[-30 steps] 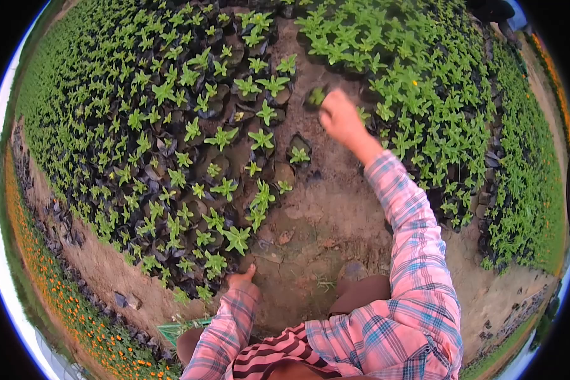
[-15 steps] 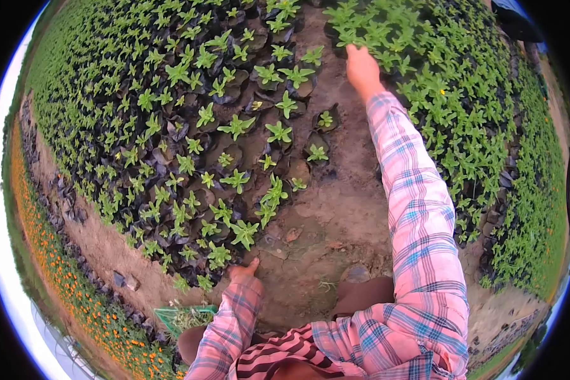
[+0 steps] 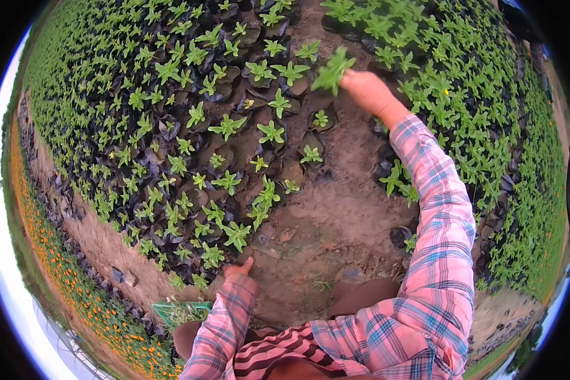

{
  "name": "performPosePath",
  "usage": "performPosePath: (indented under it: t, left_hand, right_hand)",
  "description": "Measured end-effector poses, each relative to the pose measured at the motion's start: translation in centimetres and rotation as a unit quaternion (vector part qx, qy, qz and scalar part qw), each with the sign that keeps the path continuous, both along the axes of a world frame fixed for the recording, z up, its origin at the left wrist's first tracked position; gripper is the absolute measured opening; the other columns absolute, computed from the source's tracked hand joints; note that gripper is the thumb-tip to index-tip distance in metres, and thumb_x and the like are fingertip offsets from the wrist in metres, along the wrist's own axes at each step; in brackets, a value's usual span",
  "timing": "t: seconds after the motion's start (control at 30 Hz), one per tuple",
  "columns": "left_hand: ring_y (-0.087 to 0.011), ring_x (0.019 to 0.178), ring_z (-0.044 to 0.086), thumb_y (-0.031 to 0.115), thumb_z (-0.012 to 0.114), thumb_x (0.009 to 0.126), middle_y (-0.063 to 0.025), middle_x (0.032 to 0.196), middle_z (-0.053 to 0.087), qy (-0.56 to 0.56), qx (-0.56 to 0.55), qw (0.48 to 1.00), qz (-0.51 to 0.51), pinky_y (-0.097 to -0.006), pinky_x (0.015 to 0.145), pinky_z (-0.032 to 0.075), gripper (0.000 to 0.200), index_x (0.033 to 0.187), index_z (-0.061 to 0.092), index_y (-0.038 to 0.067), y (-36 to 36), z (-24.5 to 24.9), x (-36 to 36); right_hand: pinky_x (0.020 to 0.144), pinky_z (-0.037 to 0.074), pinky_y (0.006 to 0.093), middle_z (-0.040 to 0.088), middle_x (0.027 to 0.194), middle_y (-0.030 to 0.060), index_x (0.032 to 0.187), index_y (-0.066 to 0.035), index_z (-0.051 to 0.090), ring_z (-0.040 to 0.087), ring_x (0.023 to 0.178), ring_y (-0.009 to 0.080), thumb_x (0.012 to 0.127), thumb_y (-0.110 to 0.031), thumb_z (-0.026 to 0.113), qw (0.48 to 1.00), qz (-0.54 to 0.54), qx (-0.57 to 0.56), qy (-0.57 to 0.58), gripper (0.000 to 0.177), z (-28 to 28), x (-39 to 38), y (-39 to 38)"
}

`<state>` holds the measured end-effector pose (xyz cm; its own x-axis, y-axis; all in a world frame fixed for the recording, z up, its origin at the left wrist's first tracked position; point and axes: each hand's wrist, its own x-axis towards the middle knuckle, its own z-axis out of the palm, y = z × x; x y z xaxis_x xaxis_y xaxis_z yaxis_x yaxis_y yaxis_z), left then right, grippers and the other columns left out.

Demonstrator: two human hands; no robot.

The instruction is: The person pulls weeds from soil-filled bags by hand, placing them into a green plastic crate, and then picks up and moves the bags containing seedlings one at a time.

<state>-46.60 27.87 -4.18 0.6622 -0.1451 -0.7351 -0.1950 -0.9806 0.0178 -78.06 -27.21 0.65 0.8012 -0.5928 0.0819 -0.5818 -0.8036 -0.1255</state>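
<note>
My right hand (image 3: pixel 365 90) is closed on a leafy green seedling (image 3: pixel 332 71), held above the bare soil between two blocks of plants. The seedling is slightly blurred, and whether it has a bag or roots below is hidden. Close by stand potted seedlings in black plastic bags, such as one small seedling (image 3: pixel 311 154) at the block's edge. Low at the front, my left hand (image 3: pixel 239 271) rests by the corner of the left block, just below a seedling (image 3: pixel 237 235). Its thumb sticks out; the other fingers are partly hidden.
Dense bagged seedlings (image 3: pixel 139 98) fill the left, and taller ones (image 3: pixel 449 95) the right. Brown soil (image 3: pixel 335 209) runs between them. A green crate (image 3: pixel 171 311) with cut plants sits beside my left knee. Orange flowers (image 3: pixel 101 310) grow at far left.
My right hand has come back from the right block toward me, bringing a seedling out of the foliage over the soil. The left hand stays about where it was; the view has shifted slightly.
</note>
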Motion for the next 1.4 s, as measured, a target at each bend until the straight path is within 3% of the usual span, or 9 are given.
performPosePath:
  t: [0.1, 0.23, 0.57, 0.83, 0.97, 1.1, 1.2, 1.27, 1.4]
  left_hand:
    - [-0.0347, 0.130, 0.039, 0.068, 0.078, 0.053, -0.0290, 0.137, 0.038, 0.000, -0.009, 1.000, -0.004, -0.0363, 0.105, 0.035, 0.131, 0.133, 0.022, -0.019, -0.4, 0.1, 0.0]
    - [-0.0335, 0.135, 0.031, 0.069, 0.078, 0.052, -0.0283, 0.143, 0.030, 0.070, -0.012, 0.997, 0.027, -0.0372, 0.108, 0.032, 0.131, 0.138, 0.020, -0.013, 6.6, -7.4, 3.0]
    - [-0.0310, 0.134, 0.033, 0.066, 0.081, 0.050, -0.0237, 0.144, 0.033, 0.020, 0.028, 0.999, 0.007, -0.0342, 0.109, 0.031, 0.131, 0.139, 0.023, -0.011, 1.8, -2.8, 0.8]
    - [-0.0350, 0.134, 0.033, 0.066, 0.081, 0.050, -0.0264, 0.144, 0.031, 0.008, 0.082, 0.996, 0.030, -0.0356, 0.109, 0.031, 0.133, 0.139, 0.021, -0.012, 3.1, -3.7, 1.0]
    - [-0.0338, 0.134, 0.032, 0.064, 0.082, 0.051, -0.0255, 0.143, 0.031, 0.049, 0.022, 0.998, 0.021, -0.0354, 0.111, 0.027, 0.130, 0.140, 0.021, -0.010, 4.1, -4.7, 2.2]
    - [-0.0315, 0.132, 0.036, 0.057, 0.084, 0.054, -0.0231, 0.140, 0.037, 0.071, 0.009, 0.994, 0.078, -0.0349, 0.109, 0.030, 0.122, 0.139, 0.025, -0.008, 5.1, -4.8, 1.6]
    - [-0.0287, 0.127, 0.043, 0.050, 0.086, 0.056, -0.0211, 0.136, 0.045, 0.069, -0.030, 0.988, 0.138, -0.0343, 0.105, 0.035, 0.113, 0.138, 0.030, -0.006, 4.0, -3.9, 1.5]
    - [-0.0279, 0.123, 0.047, 0.046, 0.087, 0.056, -0.0218, 0.132, 0.049, 0.093, -0.214, 0.961, 0.150, -0.0334, 0.102, 0.039, 0.110, 0.136, 0.032, -0.007, 2.9, -2.5, 0.1]
    - [-0.0287, 0.123, 0.046, 0.043, 0.087, 0.059, -0.0200, 0.134, 0.047, 0.030, -0.100, 0.993, 0.059, -0.0334, 0.102, 0.038, 0.108, 0.138, 0.030, -0.005, 0.8, -0.4, 0.2]
  right_hand:
    - [0.071, 0.054, 0.0386, 0.061, 0.103, 0.0115, 0.111, -0.010, 0.056, 0.064, 0.082, 0.0304, 0.078, -0.003, 0.056, 0.999, 0.020, 0.043, 0.006, 0.033, 0.6, 0.2, -0.7]
    - [0.074, 0.051, 0.0403, 0.062, 0.096, 0.0113, 0.103, -0.009, 0.061, 0.063, 0.086, 0.0314, 0.086, -0.017, 0.060, 0.921, -0.189, 0.128, -0.315, 0.019, 3.0, 0.6, -4.4]
    - [0.077, 0.051, 0.0460, 0.060, 0.096, 0.0235, 0.098, -0.004, 0.058, 0.061, 0.090, 0.0401, 0.081, -0.003, 0.051, 0.938, -0.315, -0.028, -0.140, 0.018, -3.6, 5.4, -12.4]
    - [0.075, 0.048, 0.0435, 0.059, 0.095, 0.0181, 0.090, -0.004, 0.052, 0.058, 0.086, 0.0397, 0.079, 0.002, 0.052, 0.953, -0.149, -0.054, -0.260, 0.013, -0.4, 5.8, -10.2]
    - [0.080, 0.049, 0.0381, 0.059, 0.098, 0.0143, 0.098, -0.008, 0.058, 0.058, 0.094, 0.0346, 0.079, 0.004, 0.050, 0.985, -0.074, 0.006, -0.157, 0.023, -1.6, 6.5, -10.8]
    - [0.082, 0.049, 0.0428, 0.059, 0.104, 0.0146, 0.109, -0.012, 0.058, 0.059, 0.096, 0.0355, 0.084, -0.008, 0.053, 0.917, -0.239, -0.064, -0.311, 0.026, -2.1, 5.3, -12.2]
    - [0.081, 0.049, 0.0478, 0.056, 0.104, 0.0246, 0.115, -0.009, 0.055, 0.058, 0.094, 0.0433, 0.084, -0.005, 0.050, 0.902, -0.365, -0.051, -0.226, 0.031, -1.8, 4.8, -13.4]
    - [0.080, 0.049, 0.0497, 0.056, 0.104, 0.0269, 0.117, -0.008, 0.053, 0.059, 0.092, 0.0449, 0.084, -0.003, 0.048, 0.902, -0.389, -0.019, -0.188, 0.034, -2.6, 5.1, -14.2]
    - [0.077, 0.049, 0.0508, 0.056, 0.105, 0.0272, 0.117, -0.005, 0.052, 0.059, 0.092, 0.0455, 0.085, -0.002, 0.045, 0.911, -0.379, 0.031, -0.159, 0.033, -2.5, 5.1, -14.6]
